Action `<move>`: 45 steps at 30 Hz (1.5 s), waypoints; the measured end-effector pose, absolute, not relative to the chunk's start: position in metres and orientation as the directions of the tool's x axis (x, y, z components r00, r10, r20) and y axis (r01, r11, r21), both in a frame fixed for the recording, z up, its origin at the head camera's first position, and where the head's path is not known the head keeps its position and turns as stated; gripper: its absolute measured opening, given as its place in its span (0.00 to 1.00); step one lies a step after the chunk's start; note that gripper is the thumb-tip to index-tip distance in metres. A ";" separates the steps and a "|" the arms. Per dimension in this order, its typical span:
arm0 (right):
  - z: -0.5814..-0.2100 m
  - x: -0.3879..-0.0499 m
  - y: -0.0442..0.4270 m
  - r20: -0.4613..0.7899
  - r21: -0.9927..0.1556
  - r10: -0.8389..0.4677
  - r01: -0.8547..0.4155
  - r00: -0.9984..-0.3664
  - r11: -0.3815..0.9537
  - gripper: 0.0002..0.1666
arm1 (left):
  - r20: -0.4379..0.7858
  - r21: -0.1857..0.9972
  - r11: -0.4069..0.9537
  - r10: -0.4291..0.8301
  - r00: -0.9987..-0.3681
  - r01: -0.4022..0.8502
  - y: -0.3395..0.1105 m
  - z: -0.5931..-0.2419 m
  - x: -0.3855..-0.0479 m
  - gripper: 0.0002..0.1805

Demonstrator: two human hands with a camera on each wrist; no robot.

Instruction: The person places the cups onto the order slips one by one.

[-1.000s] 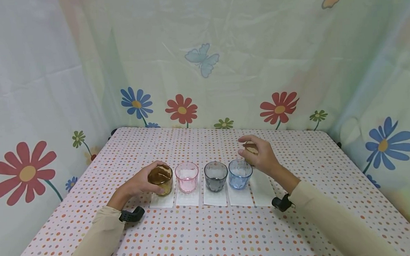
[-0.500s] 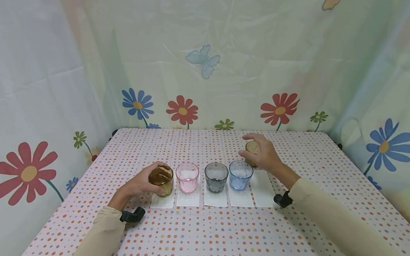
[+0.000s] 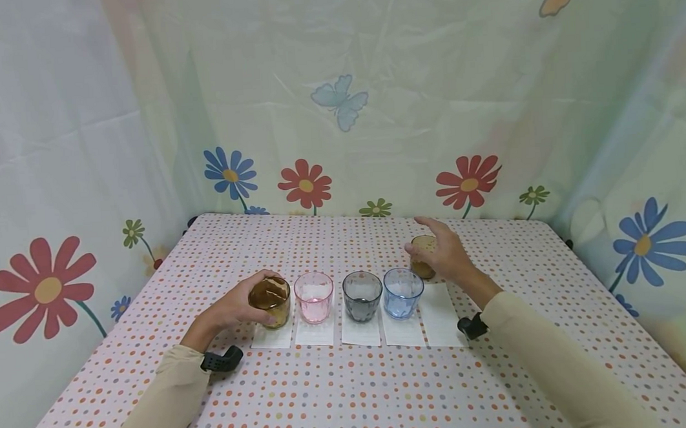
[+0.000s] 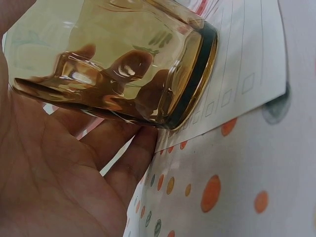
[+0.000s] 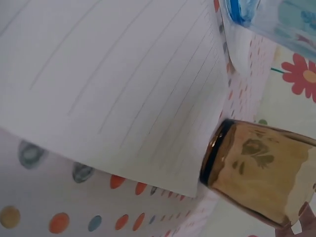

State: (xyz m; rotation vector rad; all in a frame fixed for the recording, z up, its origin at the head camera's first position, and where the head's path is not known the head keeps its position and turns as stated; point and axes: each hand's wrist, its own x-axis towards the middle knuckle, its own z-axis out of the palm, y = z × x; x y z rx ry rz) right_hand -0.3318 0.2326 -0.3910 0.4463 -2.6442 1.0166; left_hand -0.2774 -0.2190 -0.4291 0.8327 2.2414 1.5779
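My left hand (image 3: 234,305) grips an upright amber glass (image 3: 269,300) at the left end of a row. To its right stand a pink glass (image 3: 314,299), a grey glass (image 3: 361,296) and a blue glass (image 3: 403,293). Behind the blue one and slightly right, a second amber glass (image 3: 423,270) stands upright. My right hand (image 3: 448,254) is around its far and right sides, fingers spread, the index finger straight beyond the rim. In the right wrist view, fingertips (image 5: 307,222) show by that glass's rim; whether they touch is unclear.
White lined paper strips (image 3: 442,322) lie side by side under and in front of the row. A dotted cloth (image 3: 352,394) covers the table. Flower-printed curtains (image 3: 386,140) hang at the back and both sides.
The right-hand amber glass has come down slightly to the right and now stands still. My right hand's fingers have spread and shifted right. The left hand has kept its grip.
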 end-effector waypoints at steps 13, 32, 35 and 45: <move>-0.404 -0.341 0.240 0.232 -0.624 -0.162 -0.274 -0.959 0.731 0.55 | 0.105 0.921 0.246 0.590 -0.801 0.302 -0.220 -0.431 -0.278 0.44; -0.414 -0.348 0.243 0.124 -0.733 -0.052 -0.127 -0.991 0.669 0.55 | 0.097 0.913 0.274 0.572 -0.814 0.301 -0.219 -0.428 -0.276 0.46; -0.416 -0.349 0.243 0.130 -0.762 -0.025 -0.116 -0.991 0.637 0.52 | 0.097 0.915 0.268 0.578 -0.810 0.300 -0.219 -0.428 -0.277 0.46; -0.419 -0.350 0.238 0.159 -0.789 0.024 -0.112 -0.987 0.604 0.40 | 0.092 0.919 0.266 0.572 -0.815 0.291 -0.220 -0.429 -0.276 0.45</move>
